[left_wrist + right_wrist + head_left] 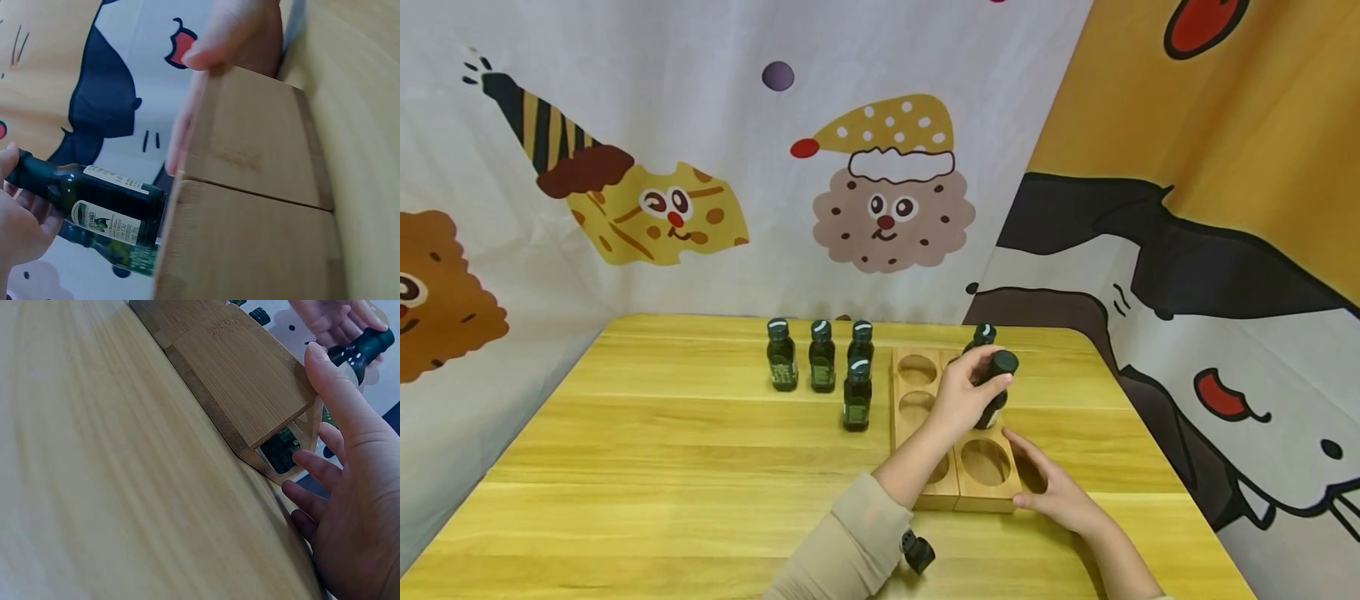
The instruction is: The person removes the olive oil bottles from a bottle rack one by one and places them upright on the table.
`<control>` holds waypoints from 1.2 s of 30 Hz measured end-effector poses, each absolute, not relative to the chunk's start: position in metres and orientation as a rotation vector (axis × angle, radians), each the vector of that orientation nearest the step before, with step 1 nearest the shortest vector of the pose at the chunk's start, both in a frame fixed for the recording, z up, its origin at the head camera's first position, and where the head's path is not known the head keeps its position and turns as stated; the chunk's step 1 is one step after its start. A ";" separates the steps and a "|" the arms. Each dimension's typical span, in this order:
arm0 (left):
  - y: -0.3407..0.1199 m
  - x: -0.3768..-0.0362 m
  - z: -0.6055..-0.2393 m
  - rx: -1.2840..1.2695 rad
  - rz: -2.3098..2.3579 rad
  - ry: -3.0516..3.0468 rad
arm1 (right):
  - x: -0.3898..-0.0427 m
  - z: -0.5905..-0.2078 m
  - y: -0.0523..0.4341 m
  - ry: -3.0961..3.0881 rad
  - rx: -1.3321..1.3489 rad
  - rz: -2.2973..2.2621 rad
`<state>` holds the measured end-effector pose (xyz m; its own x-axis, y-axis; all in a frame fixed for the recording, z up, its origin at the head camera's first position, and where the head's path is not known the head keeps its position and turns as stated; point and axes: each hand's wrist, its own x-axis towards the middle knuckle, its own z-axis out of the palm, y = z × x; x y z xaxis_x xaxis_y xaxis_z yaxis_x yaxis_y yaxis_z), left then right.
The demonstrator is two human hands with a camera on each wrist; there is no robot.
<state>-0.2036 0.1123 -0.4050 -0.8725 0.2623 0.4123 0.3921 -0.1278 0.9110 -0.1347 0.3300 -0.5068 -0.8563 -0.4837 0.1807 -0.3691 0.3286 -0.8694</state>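
Observation:
My left hand (pixel 964 392) grips a small dark green bottle (pixel 112 203) by its green cap and neck. That bottle leans over the middle of the wooden rack's (pixel 988 504) right column; I cannot tell whether its base sits inside a hole. Another bottle (pixel 984 334) shows behind it, partly hidden by the hand. My right hand (pixel 1060 496) is at the rack's near right side, fingers extended and loosely bent, thumb touching near the corner. In the right wrist view, green glass (pixel 281 450) shows through the rack's open side.
Several matching bottles, such as the nearest bottle (pixel 857 396), stand left of the rack on the yellow wooden table (pixel 662 483). Round holes, one a front hole (pixel 985 462), are visible in the rack. A cartoon-printed curtain (pixel 700 100) hangs behind.

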 end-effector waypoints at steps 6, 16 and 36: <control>0.106 -0.198 -0.390 -0.776 -2.151 -1.995 | -0.135 -0.508 0.330 2.454 -0.807 -1.581; 0.088 -0.187 -0.370 -0.780 -2.164 -1.977 | -0.136 -0.509 0.331 2.446 -0.836 -1.582; 0.038 -0.178 -0.354 -0.707 -2.192 -1.915 | -0.134 -0.509 0.331 2.499 -0.808 -1.569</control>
